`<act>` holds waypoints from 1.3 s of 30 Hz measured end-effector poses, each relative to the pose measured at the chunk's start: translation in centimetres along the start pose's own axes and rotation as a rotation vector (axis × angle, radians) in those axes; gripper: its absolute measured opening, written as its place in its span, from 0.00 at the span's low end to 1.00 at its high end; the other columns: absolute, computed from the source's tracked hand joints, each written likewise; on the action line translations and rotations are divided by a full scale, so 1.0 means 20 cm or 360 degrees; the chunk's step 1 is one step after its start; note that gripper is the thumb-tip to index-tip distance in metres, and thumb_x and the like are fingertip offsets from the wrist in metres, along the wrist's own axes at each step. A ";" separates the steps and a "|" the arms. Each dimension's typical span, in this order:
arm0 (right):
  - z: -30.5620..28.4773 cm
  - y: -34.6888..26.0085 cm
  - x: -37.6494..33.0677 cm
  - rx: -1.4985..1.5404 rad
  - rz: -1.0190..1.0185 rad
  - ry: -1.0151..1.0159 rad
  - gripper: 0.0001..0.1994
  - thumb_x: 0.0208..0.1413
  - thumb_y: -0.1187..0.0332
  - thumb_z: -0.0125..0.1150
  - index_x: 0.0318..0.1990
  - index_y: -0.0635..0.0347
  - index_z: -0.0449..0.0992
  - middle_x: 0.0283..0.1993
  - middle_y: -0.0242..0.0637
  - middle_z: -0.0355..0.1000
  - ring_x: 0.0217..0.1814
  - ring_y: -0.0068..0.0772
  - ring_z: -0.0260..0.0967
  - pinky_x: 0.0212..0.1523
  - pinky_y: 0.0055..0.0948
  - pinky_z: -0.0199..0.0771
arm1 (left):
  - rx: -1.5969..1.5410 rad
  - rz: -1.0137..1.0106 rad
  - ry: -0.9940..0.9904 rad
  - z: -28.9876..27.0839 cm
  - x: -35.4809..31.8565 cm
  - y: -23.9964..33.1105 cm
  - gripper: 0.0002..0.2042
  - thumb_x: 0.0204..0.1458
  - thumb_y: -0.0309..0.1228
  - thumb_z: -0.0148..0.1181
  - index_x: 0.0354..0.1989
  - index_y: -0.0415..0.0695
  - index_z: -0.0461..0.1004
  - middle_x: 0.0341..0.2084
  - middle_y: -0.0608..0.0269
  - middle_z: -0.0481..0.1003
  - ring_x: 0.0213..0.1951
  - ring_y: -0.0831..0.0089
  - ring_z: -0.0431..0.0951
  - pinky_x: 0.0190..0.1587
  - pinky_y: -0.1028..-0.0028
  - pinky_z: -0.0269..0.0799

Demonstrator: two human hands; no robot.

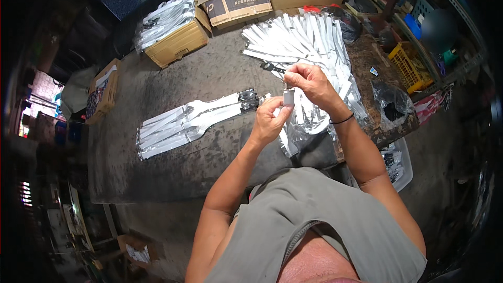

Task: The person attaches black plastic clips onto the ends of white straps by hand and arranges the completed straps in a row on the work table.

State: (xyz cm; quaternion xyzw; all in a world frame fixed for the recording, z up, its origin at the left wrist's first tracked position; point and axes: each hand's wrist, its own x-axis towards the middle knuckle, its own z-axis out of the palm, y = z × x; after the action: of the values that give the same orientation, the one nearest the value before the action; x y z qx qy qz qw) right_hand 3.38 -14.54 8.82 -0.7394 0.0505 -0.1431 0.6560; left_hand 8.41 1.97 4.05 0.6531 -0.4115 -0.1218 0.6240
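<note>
Over the table's near side, my left hand (270, 120) is closed, its thumb and fingers pinching a flat white strap (288, 97) near its end. Just above it, my right hand (310, 83) pinches a short black strap piece with holes (272, 68), which sticks out to the left of the fingers. Both pieces meet between my hands; how they join is too small to make out. Left of my hands lies a bundle of white straps with black ends (191, 123). Beyond and to the right, a large pile of loose white straps (309, 36) fans out.
Boxes full of straps stand at the back: an open carton (178, 50) and a printed carton (241, 8). Clear plastic bags (390, 105) lie at right. A yellow basket (408, 68) sits on the shelving, and a white bin (403, 165) is below the table's right edge.
</note>
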 end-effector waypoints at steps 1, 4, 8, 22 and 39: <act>0.00 -0.02 0.00 0.0001 0.0005 -0.0008 0.08 0.57 0.68 0.55 0.32 0.64 0.71 0.28 0.24 0.67 0.31 0.13 0.61 0.34 0.17 0.63 | -0.0047 -0.0092 -0.0030 -0.01 -0.01 -0.02 0.06 0.48 0.27 0.57 0.32 0.39 0.76 0.33 0.60 0.76 0.38 0.68 0.73 0.43 0.71 0.66; 0.01 -0.07 -0.01 -0.0131 -0.0086 0.0007 0.07 0.57 0.69 0.54 0.33 0.64 0.71 0.28 0.25 0.67 0.31 0.13 0.61 0.33 0.17 0.63 | -0.0045 -0.0098 -0.0039 -0.01 -0.03 -0.05 0.06 0.47 0.28 0.58 0.30 0.39 0.75 0.37 0.57 0.74 0.40 0.66 0.73 0.46 0.71 0.66; 0.05 -0.09 -0.02 -0.0080 -0.0135 0.0045 0.07 0.57 0.69 0.54 0.33 0.65 0.71 0.28 0.25 0.67 0.31 0.13 0.61 0.33 0.16 0.63 | 0.0308 0.0388 0.0131 -0.04 0.01 -0.09 0.09 0.47 0.28 0.60 0.36 0.39 0.72 0.42 0.54 0.70 0.46 0.65 0.71 0.51 0.70 0.64; 0.00 0.01 -0.03 -0.0055 -0.0087 0.0331 0.10 0.57 0.67 0.55 0.28 0.63 0.72 0.24 0.28 0.68 0.27 0.14 0.62 0.28 0.17 0.64 | -0.0728 -0.0441 -0.0313 0.04 0.13 0.06 0.11 0.59 0.30 0.45 0.45 0.38 0.66 0.30 0.60 0.75 0.29 0.82 0.72 0.30 0.81 0.70; 0.08 0.01 0.09 -0.0482 -0.0359 0.0081 0.26 0.57 0.44 0.46 0.42 0.61 0.73 0.43 0.44 0.70 0.48 0.43 0.65 0.51 0.37 0.63 | -0.0098 -0.0256 -0.0469 0.03 0.08 0.09 0.09 0.50 0.24 0.46 0.37 0.36 0.71 0.23 0.64 0.76 0.20 0.82 0.69 0.26 0.80 0.66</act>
State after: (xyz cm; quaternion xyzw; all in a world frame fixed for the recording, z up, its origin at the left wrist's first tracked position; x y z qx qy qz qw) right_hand 5.50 -13.45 8.72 -0.8267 0.0048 -0.2252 0.5156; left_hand 8.33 0.75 6.09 0.6395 -0.4411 -0.2784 0.5648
